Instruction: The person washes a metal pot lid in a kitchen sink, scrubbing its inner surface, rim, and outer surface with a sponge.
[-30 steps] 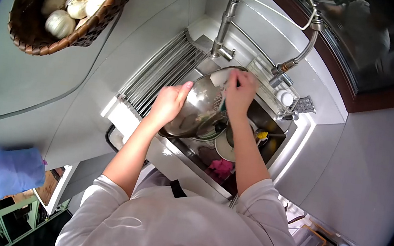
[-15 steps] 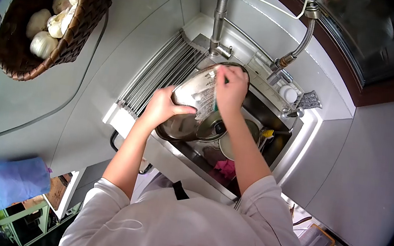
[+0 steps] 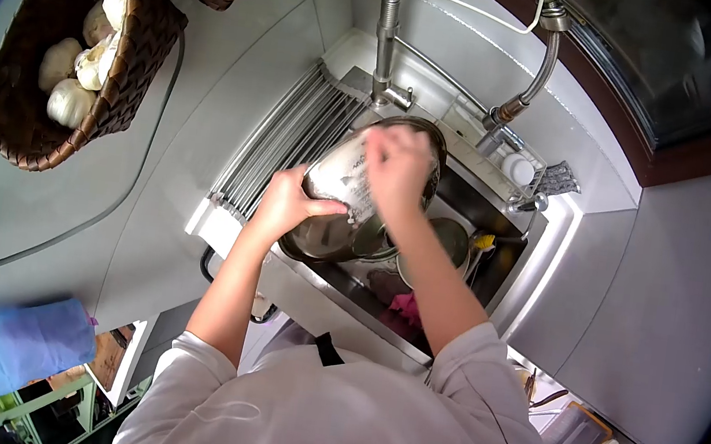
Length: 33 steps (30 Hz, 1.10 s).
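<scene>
Over the sink (image 3: 508,241) I hold a large steel bowl (image 3: 339,176) tilted on its side. My left hand (image 3: 287,203) grips its near rim. My right hand (image 3: 395,167) presses against the soapy surface of the bowl; it is blurred, and a scrubbing pad in it cannot be made out in this frame. Below the bowl, inside the sink, lie a pot lid (image 3: 372,235), a round plate (image 3: 447,238) and a pink cloth (image 3: 406,304).
A roll-up drying rack (image 3: 281,137) covers the sink's left part. The tall faucet (image 3: 385,39) and a sprayer hose (image 3: 538,76) stand behind. A wicker basket (image 3: 131,61) with garlic heads (image 3: 77,68) sits on the counter at left. A small rack (image 3: 530,177) holds items at the sink's far edge.
The bowl has been turned and tipped further, showing its soapy outer side. My right hand moved left and down across it. My head view shifted slightly.
</scene>
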Each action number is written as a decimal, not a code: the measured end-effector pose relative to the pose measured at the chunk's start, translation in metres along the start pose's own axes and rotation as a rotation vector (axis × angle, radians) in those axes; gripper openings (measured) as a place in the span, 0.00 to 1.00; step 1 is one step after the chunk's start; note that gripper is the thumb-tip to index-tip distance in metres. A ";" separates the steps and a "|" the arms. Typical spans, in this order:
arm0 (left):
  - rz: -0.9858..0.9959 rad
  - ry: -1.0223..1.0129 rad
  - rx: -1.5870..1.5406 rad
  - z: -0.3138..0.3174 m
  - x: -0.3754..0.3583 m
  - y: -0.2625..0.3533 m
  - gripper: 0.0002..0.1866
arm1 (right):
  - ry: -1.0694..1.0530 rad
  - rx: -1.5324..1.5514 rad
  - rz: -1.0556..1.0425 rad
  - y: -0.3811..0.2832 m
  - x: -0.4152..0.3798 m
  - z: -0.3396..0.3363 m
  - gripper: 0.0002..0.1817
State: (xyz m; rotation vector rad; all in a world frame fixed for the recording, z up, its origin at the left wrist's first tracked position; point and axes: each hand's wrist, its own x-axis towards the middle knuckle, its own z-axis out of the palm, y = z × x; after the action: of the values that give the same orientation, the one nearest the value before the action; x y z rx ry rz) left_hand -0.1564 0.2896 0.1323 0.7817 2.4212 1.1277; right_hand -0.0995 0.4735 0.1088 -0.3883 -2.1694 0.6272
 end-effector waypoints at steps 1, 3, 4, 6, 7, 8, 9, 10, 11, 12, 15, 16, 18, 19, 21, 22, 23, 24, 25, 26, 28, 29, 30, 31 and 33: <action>-0.010 -0.007 0.050 -0.001 0.001 0.000 0.34 | -0.014 0.090 -0.094 -0.017 -0.008 -0.001 0.02; -0.018 -0.026 0.119 -0.002 0.001 0.000 0.34 | -0.079 0.071 -0.167 -0.033 -0.018 -0.002 0.01; -0.015 -0.031 0.133 -0.002 0.002 -0.001 0.34 | -0.074 0.097 -0.180 -0.034 -0.016 -0.005 0.02; 0.003 -0.005 0.098 0.000 0.000 -0.005 0.34 | -0.062 0.049 -0.100 -0.011 -0.005 -0.002 0.04; 0.024 0.029 0.047 0.002 0.001 -0.010 0.34 | -0.050 0.026 -0.061 0.006 0.003 0.001 0.04; 0.044 0.062 -0.003 0.004 0.003 -0.014 0.34 | -0.054 0.057 0.109 0.021 0.011 0.003 0.07; 0.043 0.058 -0.044 0.005 0.003 -0.019 0.35 | -0.024 0.108 0.135 0.032 0.016 0.005 0.07; 0.044 0.058 -0.086 0.006 0.006 -0.022 0.35 | 0.007 0.159 0.155 0.040 0.019 0.008 0.06; 0.048 0.062 -0.130 0.006 0.009 -0.024 0.35 | 0.015 0.109 0.159 0.041 0.015 0.011 0.06; 0.034 0.046 -0.040 0.004 0.010 -0.020 0.35 | 0.022 0.061 0.162 0.028 0.014 0.008 0.06; 0.011 0.013 0.183 -0.003 0.004 -0.001 0.35 | -0.132 0.025 -0.139 -0.027 -0.015 0.007 0.02; 0.047 0.022 0.146 0.001 0.001 -0.009 0.35 | -0.161 0.071 -0.200 -0.048 -0.026 0.002 0.02; 0.128 0.064 0.068 0.007 0.003 -0.032 0.35 | -0.161 0.112 -0.207 -0.046 -0.023 -0.007 0.02; 0.127 0.056 0.116 0.004 0.000 -0.016 0.36 | -0.157 0.077 -0.207 -0.034 -0.022 -0.006 0.04; 0.079 -0.007 0.151 -0.003 -0.007 -0.002 0.38 | -0.073 0.158 -0.047 -0.008 -0.002 -0.014 0.06; 0.080 -0.001 0.138 -0.004 -0.008 0.002 0.38 | -0.037 0.100 0.101 0.018 0.004 -0.010 0.06; 0.136 0.019 0.073 -0.002 -0.008 -0.002 0.38 | -0.155 0.256 0.446 0.034 0.013 -0.020 0.08; 0.194 0.038 0.011 0.001 -0.006 -0.010 0.37 | -0.158 0.071 0.335 0.089 0.004 -0.008 0.10; 0.226 0.048 -0.004 0.004 -0.004 -0.018 0.37 | -0.115 0.037 0.349 0.105 -0.001 -0.006 0.10; 0.259 0.052 -0.022 0.008 -0.002 -0.024 0.36 | -0.108 0.139 0.398 0.126 -0.008 0.001 0.10; 0.223 0.005 -0.046 0.008 -0.004 -0.019 0.35 | -0.042 0.208 0.329 0.110 -0.013 0.003 0.09; 0.217 -0.004 -0.037 0.005 -0.008 -0.013 0.34 | -0.031 0.208 0.311 0.095 -0.012 -0.003 0.08; 0.252 0.043 0.000 0.010 -0.008 -0.018 0.35 | -0.017 0.210 0.295 0.074 -0.008 -0.007 0.08; 0.253 0.057 0.027 0.010 -0.009 -0.019 0.35 | -0.039 0.144 0.151 0.048 -0.008 -0.005 0.08; 0.319 0.103 0.047 0.015 -0.006 -0.026 0.37 | -0.064 0.002 -0.136 0.000 -0.015 -0.005 0.08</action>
State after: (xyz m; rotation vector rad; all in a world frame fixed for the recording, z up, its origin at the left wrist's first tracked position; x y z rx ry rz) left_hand -0.1522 0.2814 0.1032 1.1849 2.4741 1.2553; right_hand -0.0863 0.4678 0.1022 -0.2204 -2.2345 0.5729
